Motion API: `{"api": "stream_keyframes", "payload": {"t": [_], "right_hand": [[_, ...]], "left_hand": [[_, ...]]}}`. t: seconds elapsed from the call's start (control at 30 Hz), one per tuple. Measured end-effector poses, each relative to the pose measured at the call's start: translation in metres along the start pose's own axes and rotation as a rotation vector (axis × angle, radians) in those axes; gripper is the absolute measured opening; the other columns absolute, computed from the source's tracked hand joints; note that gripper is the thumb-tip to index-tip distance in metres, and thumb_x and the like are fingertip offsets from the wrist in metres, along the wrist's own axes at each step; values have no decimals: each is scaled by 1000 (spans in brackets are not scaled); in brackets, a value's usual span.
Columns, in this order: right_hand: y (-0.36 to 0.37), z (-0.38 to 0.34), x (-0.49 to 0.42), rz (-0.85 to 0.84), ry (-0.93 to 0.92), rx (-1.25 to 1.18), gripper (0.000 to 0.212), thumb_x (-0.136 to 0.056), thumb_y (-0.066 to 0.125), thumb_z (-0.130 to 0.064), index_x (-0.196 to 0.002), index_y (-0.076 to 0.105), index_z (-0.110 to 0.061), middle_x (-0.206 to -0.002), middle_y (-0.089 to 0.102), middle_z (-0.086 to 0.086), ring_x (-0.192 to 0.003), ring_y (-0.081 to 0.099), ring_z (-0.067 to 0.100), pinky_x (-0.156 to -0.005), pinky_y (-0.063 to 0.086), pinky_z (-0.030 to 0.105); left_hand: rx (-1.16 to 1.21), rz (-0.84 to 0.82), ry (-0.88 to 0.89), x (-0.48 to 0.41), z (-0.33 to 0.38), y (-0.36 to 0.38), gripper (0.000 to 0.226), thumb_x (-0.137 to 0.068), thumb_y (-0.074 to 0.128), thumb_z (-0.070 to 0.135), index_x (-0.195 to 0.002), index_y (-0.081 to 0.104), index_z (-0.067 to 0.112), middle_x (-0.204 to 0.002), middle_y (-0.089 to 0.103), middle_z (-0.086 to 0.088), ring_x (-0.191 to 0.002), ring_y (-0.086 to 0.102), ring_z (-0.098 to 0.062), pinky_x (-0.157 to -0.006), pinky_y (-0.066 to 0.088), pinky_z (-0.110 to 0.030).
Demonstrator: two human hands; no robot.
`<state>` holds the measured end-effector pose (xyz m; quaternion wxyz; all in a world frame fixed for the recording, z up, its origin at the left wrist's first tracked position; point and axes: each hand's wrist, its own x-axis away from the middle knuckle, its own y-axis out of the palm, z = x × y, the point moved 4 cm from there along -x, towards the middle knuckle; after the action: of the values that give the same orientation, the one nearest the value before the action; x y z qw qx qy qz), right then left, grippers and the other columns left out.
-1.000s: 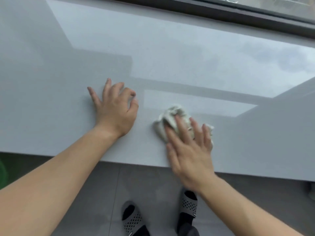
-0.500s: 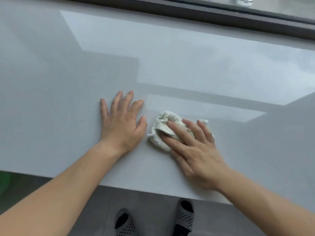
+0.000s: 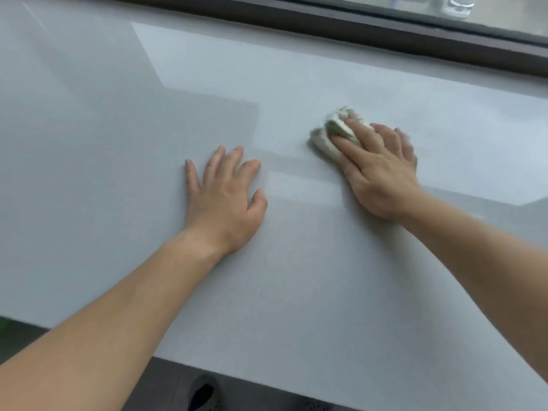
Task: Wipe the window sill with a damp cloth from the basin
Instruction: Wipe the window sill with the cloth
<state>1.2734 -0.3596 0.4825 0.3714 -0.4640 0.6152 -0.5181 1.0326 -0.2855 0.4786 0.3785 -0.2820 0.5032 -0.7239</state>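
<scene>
Perhaps terry: crumpled cloth point(image 3: 332, 134) under right hand point(image 3: 382, 170), glossy sill point(image 3: 296, 292).

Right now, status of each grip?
Left grip: open, flat on the window sill, holding nothing.
Right grip: open, straight fingers pressing the cloth onto the sill.

A dark window frame point(image 3: 355, 29) runs below daylit glass point(image 3: 510, 13); grey floor point(image 3: 166, 387) shows at the bottom.
</scene>
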Motion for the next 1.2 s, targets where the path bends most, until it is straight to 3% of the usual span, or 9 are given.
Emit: {"api": "stream_keyframes", "payload": {"t": [0.07, 0.2, 0.27, 0.47, 0.63, 0.8, 0.93, 1.1, 1.2], "right_hand": [[-1, 2, -25, 32, 135, -37, 43, -103, 24, -52, -145, 35, -51, -165, 13, -14, -148, 11, 32, -120, -5, 51], [10, -27, -2, -21, -250, 11, 49, -100, 22, -53, -145, 38, -46, -163, 20, -16, -147, 15, 31, -120, -3, 50], [5, -9, -11, -61, -319, 31, 50, -99, 20, -56, -146, 35, -50, -163, 20, -18, -147, 16, 26, -120, -2, 45], [-11, 58, -111, 56, 123, -37, 45, -102, 23, -55, -144, 36, -51, -166, 11, -12, -147, 12, 33, -120, -3, 52], [-1, 21, -97, -19, -191, 39, 52, -99, 19, -54, -149, 32, -46, -165, 14, -13, -148, 10, 31, -120, -7, 51], [-3, 25, -185, 3, -151, -1, 45, -102, 20, -52, -144, 36, -49, -163, 20, -13, -146, 16, 31, -120, -3, 51], [-13, 60, -184, 11, -198, 20, 45, -102, 20, -54, -143, 37, -51, -161, 23, -17, -142, 21, 27, -119, 5, 48], [-39, 168, -128, 36, 5, 21, 44, -102, 24, -52, -145, 36, -53, -162, 19, -18, -142, 21, 24, -119, 6, 46], [-39, 162, -109, 91, 223, -6, 46, -102, 23, -52, -146, 35, -51, -165, 16, -14, -146, 17, 27, -118, 1, 46]], "left_hand": [[64, 52, -29, -9, 7, -3, 54, -84, 35, 42, -131, 50, 22, -151, 36, -3, -146, 20, -23, -117, -5, -61], [100, 56, -1, -31, 24, 4, 53, -86, 35, 40, -135, 47, 24, -157, 31, -1, -150, 12, -22, -116, -8, -61], [84, 36, 0, -41, 31, 10, 55, -85, 34, 41, -136, 45, 24, -159, 26, -1, -151, 7, -22, -116, -9, -60], [13, -9, 35, -64, 62, 24, 60, -88, 30, 45, -145, 36, 27, -164, 13, 0, -151, -1, -19, -116, -9, -60], [-129, 3, -44, -71, 84, 37, 63, -91, 23, 56, -151, 21, 37, -165, 4, 1, -151, -6, -25, -109, -8, -72], [-174, 15, -50, -71, 83, 38, 65, -91, 22, 59, -152, 18, 38, -165, 4, 1, -151, -6, -25, -110, -8, -70], [-177, 4, -52, -71, 82, 36, 66, -90, 19, 61, -151, 17, 39, -165, 4, 3, -151, -6, -23, -112, -7, -68], [-190, -11, -59, -70, 83, 37, 67, -88, 16, 62, -152, 15, 39, -165, 3, 3, -151, -5, -23, -112, -5, -68], [-181, -13, -67, -72, 84, 37, 67, -88, 18, 61, -151, 16, 38, -165, 4, 3, -151, -5, -23, -113, -5, -68]]}}
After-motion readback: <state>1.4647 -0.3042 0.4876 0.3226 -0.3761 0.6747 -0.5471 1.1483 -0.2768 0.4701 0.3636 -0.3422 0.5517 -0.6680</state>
